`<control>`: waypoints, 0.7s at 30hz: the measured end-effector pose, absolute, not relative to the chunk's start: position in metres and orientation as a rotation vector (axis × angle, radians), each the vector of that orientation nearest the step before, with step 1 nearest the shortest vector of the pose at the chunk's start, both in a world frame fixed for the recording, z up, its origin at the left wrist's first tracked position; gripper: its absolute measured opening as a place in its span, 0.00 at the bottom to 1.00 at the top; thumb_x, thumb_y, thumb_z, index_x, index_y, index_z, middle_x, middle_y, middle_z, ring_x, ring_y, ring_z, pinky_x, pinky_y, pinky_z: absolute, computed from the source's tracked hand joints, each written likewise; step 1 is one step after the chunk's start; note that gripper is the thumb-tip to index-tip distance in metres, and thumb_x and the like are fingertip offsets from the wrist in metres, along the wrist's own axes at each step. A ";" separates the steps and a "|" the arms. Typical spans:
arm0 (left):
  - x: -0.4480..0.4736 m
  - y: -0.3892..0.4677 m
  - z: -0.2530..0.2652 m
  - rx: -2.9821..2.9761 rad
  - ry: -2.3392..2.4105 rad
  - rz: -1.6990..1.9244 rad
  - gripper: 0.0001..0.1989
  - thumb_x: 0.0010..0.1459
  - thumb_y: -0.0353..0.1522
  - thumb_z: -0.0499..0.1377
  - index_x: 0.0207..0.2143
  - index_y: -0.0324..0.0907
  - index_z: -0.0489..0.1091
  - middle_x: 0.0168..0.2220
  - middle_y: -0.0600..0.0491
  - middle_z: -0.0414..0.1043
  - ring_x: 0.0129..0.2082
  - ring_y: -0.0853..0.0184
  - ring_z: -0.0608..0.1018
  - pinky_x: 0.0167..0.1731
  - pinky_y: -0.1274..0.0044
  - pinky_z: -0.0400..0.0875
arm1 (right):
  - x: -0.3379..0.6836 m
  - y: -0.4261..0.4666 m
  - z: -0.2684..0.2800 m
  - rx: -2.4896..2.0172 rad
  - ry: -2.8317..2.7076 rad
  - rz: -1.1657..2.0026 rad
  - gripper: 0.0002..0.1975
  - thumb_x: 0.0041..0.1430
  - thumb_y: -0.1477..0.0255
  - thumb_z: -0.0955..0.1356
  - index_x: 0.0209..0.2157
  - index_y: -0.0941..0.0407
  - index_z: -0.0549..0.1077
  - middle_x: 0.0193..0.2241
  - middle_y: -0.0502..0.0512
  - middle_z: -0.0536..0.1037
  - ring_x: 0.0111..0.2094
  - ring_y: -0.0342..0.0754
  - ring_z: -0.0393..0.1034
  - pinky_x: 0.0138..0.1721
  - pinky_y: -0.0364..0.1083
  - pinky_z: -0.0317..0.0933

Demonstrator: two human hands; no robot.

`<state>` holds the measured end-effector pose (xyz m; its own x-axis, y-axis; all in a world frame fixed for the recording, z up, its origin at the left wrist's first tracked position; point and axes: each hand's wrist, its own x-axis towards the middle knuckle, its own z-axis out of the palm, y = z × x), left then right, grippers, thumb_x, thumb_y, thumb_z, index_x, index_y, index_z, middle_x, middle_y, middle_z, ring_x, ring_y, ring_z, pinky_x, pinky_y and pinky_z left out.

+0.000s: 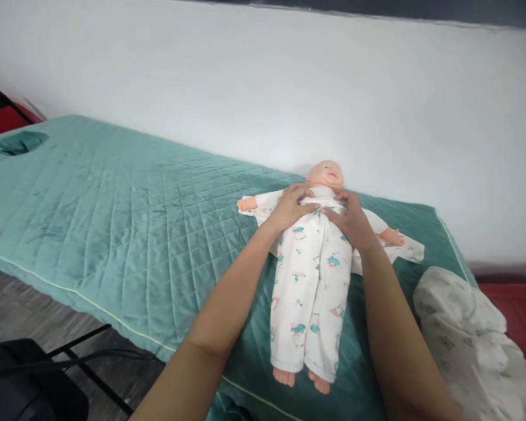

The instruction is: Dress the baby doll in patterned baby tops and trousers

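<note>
A baby doll [325, 174] lies on its back on the green quilted bed cover [158, 234], head by the wall and feet toward me. It wears white printed trousers [311, 275], from which both feet stick out. My left hand [293, 207] pinches the trouser waistband at the doll's chest. On the other side, my right hand [350, 219] grips the same waistband, the two thumbs nearly meeting at the middle. Beneath the doll a white printed top [409, 248] is spread out, with the doll's arms lying outward over its sleeves.
A bunched white printed cloth [460, 327] lies at the right by a red surface [517, 316]. The bed runs along a white wall [245, 82] and has a face hole [21, 142] at far left. A black chair-like object [30, 380] stands at lower left.
</note>
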<state>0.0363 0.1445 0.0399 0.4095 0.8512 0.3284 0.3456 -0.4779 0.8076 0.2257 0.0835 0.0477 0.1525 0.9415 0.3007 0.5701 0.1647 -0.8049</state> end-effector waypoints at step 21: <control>0.033 0.112 0.040 2.814 1.167 1.176 0.08 0.60 0.24 0.54 0.40 0.43 0.69 0.39 0.48 0.72 0.43 0.57 0.70 0.42 0.68 0.64 | 0.193 0.035 0.059 -1.377 -1.567 0.115 0.20 0.63 0.60 0.68 0.21 0.54 0.64 0.20 0.48 0.66 0.25 0.44 0.58 0.31 0.47 0.53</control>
